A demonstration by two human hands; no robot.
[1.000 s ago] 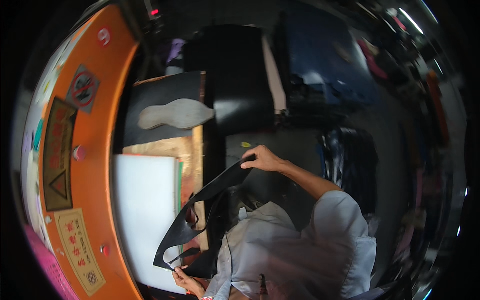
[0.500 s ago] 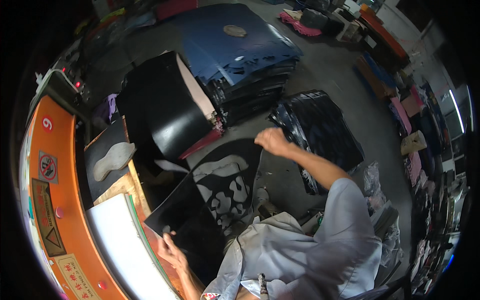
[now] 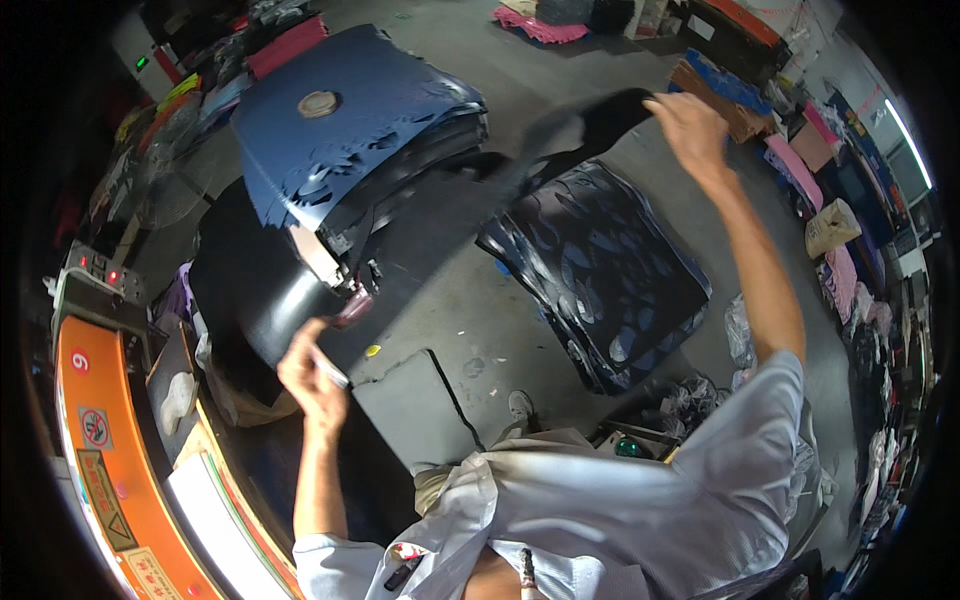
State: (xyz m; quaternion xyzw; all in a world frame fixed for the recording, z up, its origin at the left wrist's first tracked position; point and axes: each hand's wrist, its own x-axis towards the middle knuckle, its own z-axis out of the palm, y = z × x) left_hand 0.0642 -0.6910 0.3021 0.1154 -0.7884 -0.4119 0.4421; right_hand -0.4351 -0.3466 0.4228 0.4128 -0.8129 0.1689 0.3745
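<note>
Black sheet [image 3: 432, 235] spans both hands, left hand [image 3: 312, 378] and right hand [image 3: 690, 130] closed on opposite ends, presumably keeping its limp length spread.

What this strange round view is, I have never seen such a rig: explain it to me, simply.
No robot here: these are a person's bare hands, filmed looking down from a fisheye camera on the head, so straight edges bend. The right hand grips one end of a black sheet, blurred by motion. The left hand is at the other end; its exact grip is unclear. Beyond stands a blue-topped stack; a pile of dark sheets rests on the floor. Lower left, a white board lies beside an orange panel.
</note>
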